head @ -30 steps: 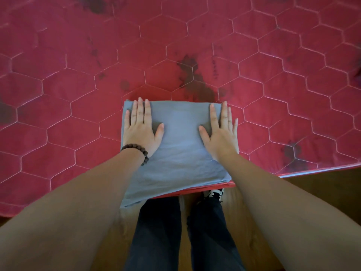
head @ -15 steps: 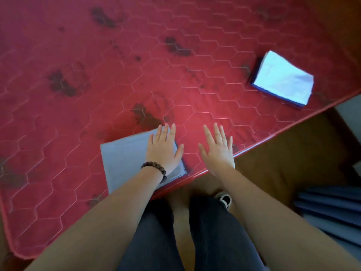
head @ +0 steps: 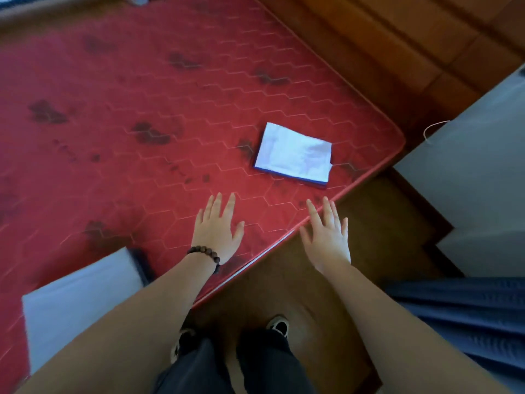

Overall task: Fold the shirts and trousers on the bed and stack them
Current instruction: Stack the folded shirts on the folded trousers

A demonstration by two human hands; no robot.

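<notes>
Over bed [head: 142, 109]: both hands' fingers [head: 218, 206] spread, empty; folded garment [head: 79, 297] blurred, arm-covered, possibly shirt.

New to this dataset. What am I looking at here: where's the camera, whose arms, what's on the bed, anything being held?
No robot here: a person wears one wide-angle camera on the head, looking down at their own arms. The left hand, with a bead bracelet, is spread flat over the red mattress. The right hand is open past the mattress edge, above the floor. Neither holds anything. A folded light garment lies at lower left; a small folded stack lies near the far corner.
</notes>
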